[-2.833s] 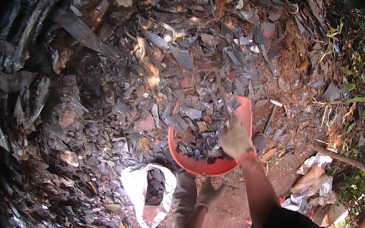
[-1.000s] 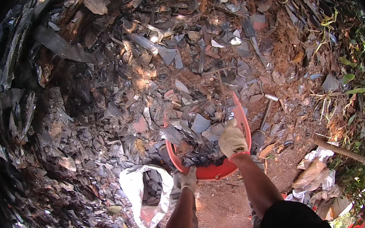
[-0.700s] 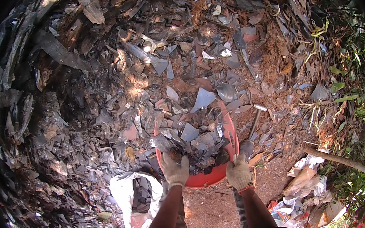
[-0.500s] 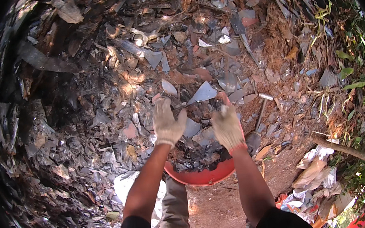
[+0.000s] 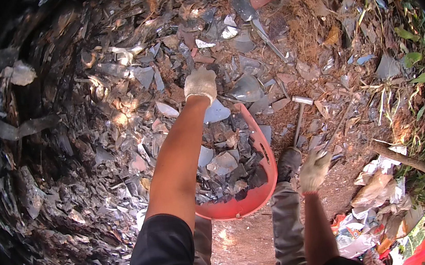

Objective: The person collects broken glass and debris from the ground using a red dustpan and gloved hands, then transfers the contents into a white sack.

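My gloved left hand [image 5: 200, 83] reaches out over the heap of broken shards, back upward, its fingers hidden beneath it. A pale blue-grey shard [image 5: 216, 112] lies just under its wrist. Between my arms is a red plastic scoop basket [image 5: 269, 178] with a slot in its rim, holding dark, grey and clear pieces [image 5: 227, 170]. My gloved right hand [image 5: 315, 170] is off to the right of the basket, near my shoe, with fingers curled. A thin rod-like line runs up from those fingers; whether they grip it is unclear.
A hammer [image 5: 299, 121] with a metal head lies right of the basket, beside my shoe [image 5: 288, 163]. A sharp-edged heap [image 5: 81, 162] covers the left and far ground. A branch [image 5: 413, 166], crumpled wrappers [image 5: 374, 193] and green plants [image 5: 414, 54] are at the right.
Both hands have left the basket's sides. My left hand has moved forward over the heap, and my right hand has drawn back to the right. The view has shifted slightly.
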Demonstrator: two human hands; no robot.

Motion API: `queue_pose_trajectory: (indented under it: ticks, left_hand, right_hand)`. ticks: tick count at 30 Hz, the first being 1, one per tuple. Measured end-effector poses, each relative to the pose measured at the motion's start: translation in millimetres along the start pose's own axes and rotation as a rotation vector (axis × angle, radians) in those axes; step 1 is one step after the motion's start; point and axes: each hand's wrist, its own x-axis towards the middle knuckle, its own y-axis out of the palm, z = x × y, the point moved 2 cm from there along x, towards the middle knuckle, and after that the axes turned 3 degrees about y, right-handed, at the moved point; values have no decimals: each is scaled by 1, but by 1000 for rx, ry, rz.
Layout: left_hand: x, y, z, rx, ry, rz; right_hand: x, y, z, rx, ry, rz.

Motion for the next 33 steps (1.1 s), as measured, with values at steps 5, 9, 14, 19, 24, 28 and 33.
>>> queue_pose_trajectory:
  ticks: [5, 9, 14, 19, 24, 28, 33]
  left_hand:
    - [-1, 5, -8, 304, 160, 27]
    - [-47, -9, 2, 323, 292, 3]
    - [-110, -14, 12, 470, 307, 154]
    - [-218, 26, 1, 282, 264, -16]
    - [-304, 35, -68, -14, 234, 16]
    - [-351, 101, -85, -70, 379, -217]
    - [-348, 138, -92, -123, 409, -250]
  right_hand:
    - [79, 30, -12, -465, -405, -336]
    - [92, 70, 24, -675, 35, 315]
    - [118, 101, -23, -672, -53, 363]
    - [100, 61, -12, -447, -103, 174]
    - [20, 19, 7, -124, -87, 488]
    - [-91, 20, -70, -66, -638, 428]
    - [-111, 17, -46, -283, -648, 1138]
